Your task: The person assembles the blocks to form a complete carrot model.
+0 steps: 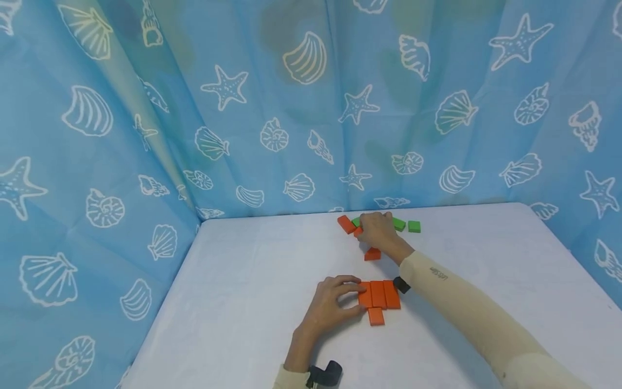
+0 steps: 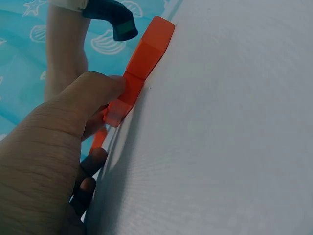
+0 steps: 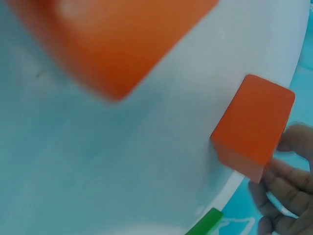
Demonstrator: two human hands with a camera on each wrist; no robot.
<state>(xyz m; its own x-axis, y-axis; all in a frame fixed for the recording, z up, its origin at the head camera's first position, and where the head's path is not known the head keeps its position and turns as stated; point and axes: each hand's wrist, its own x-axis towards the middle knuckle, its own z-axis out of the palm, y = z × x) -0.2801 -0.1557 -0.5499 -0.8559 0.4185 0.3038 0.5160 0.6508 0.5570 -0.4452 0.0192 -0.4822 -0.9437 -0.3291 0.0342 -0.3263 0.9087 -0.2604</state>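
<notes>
My left hand (image 1: pixel 332 301) rests beside a row of three orange blocks, its fingers and thumb bent round the leftmost block (image 1: pixel 365 296). In the left wrist view the thumb lies against an orange block (image 2: pixel 129 90). A smaller orange block (image 1: pixel 376 316) sits just below the row. My right hand (image 1: pixel 378 229) reaches over the far group of blocks. In the right wrist view, an orange block (image 3: pixel 252 127) partly covers its thumb and a finger; whether they pinch it cannot be told. Another orange block (image 1: pixel 372 254) lies below that hand.
An orange block (image 1: pixel 346 224) and green blocks (image 1: pixel 414 226) lie near the white table's far edge, some partly behind the right hand. A blue curtain (image 1: pixel 272 178) with shell patterns hangs behind and on both sides. The right forearm crosses the table's right side.
</notes>
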